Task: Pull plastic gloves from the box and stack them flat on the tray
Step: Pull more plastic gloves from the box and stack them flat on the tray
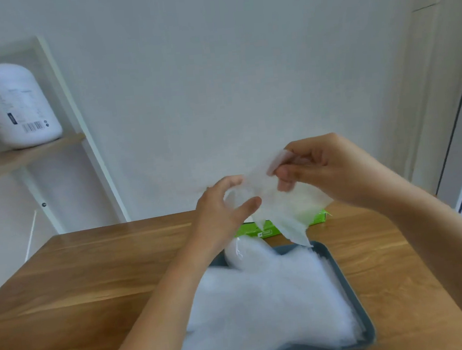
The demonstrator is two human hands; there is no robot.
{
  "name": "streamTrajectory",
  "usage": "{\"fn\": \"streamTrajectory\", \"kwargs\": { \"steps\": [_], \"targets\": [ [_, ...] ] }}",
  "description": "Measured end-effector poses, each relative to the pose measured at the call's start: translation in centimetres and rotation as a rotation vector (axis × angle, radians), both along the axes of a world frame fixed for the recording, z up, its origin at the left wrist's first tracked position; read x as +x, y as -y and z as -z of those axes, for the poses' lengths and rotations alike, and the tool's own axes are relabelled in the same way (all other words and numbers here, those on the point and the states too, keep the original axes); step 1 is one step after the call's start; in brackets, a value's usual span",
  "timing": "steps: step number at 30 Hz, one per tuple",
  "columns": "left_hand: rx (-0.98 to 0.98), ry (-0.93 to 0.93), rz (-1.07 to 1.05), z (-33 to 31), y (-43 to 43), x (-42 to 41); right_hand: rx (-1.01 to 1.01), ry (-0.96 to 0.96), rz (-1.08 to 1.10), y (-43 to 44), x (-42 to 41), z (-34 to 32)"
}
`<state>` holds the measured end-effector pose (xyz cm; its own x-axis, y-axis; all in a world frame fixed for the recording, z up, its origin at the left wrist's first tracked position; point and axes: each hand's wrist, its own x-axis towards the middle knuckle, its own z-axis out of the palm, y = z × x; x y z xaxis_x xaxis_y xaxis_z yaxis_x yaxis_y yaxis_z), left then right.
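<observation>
Table (92, 272), tray (343, 265) of stacked gloves (265, 312)

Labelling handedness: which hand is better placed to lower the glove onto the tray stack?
Right. The right hand pinches the glove by its top, hanging over the tray; the left hand only curves around its side, grip unclear.

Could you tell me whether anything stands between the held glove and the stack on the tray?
Nothing visible does. The glove, pinched by the right hand, hangs above the tray at its far rim, with open air down to the stack.
</observation>
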<state>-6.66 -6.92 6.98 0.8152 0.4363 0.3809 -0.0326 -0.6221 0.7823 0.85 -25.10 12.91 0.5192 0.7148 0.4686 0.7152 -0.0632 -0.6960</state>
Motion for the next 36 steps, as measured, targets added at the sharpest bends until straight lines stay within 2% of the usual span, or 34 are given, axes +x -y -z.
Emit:
{"fn": "streamTrajectory", "kwargs": {
  "steps": [3,7,11,15,18,22,25,36],
  "targets": [
    [-0.204,0.034,0.107,-1.3,0.3,-1.9,0.094,-0.114,-0.015,0.8,-1.5,-1.2],
    [-0.381,-0.005,0.265,-2.6,-0.3,-5.2,0.184,-0.380,0.045,1.5,-3.3,-1.6],
    [-0.465,-0.046,0.280,-3.4,-2.3,-7.8,0.110,-0.533,0.062,1.5,-4.7,-1.1],
    [-0.466,-0.215,0.278,-3.8,-4.3,-9.8,0.036,-0.695,0.029,1.0,-5.8,0.9],
    [-0.484,-0.348,0.236,-3.8,-5.3,-10.7,-0.054,-0.705,0.035,0.6,-6.7,3.4],
    [-0.253,-0.531,0.155,-2.9,-5.6,-10.6,-0.122,-0.686,0.095,0.2,-5.9,5.8],
    [-0.154,-0.621,0.102,-1.2,-5.7,-9.5,-0.174,-0.643,0.139,0.0,-5.0,7.2],
    [-0.011,-0.666,-0.018,3.6,-5.7,-4.6,-0.373,-0.439,0.298,0.7,-1.6,11.6]
  ]
}}
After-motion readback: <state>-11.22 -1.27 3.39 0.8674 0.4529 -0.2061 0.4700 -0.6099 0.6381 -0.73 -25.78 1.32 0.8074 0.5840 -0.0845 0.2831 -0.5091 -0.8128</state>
